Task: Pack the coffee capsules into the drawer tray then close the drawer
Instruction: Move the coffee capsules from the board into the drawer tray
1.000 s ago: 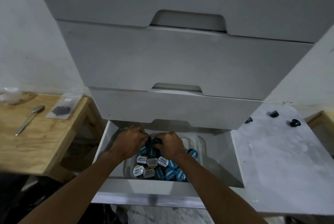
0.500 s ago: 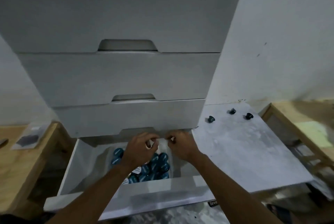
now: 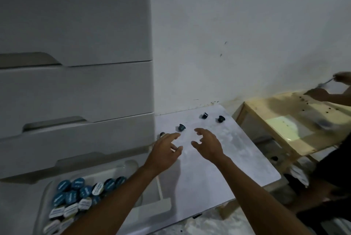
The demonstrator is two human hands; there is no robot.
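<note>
Both hands, left hand (image 3: 164, 151) and right hand (image 3: 208, 144), hover with fingers spread, empty, over the tabletop (image 3: 218, 166); four loose capsules (image 3: 181, 127) lie beyond, labels unreadable.

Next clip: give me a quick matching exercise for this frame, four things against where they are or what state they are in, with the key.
Things:
1. left hand
2. right hand
3. clear tray
4. bottom drawer

Places or states:
A. pulled out, not yet closed
B. inside the drawer, holding rows of blue and white capsules
C. open, reaching toward the capsule nearest the cabinet
D. open, fingers curled, over the white table short of the two far capsules

Pairs: 1-C, 2-D, 3-B, 4-A
</note>
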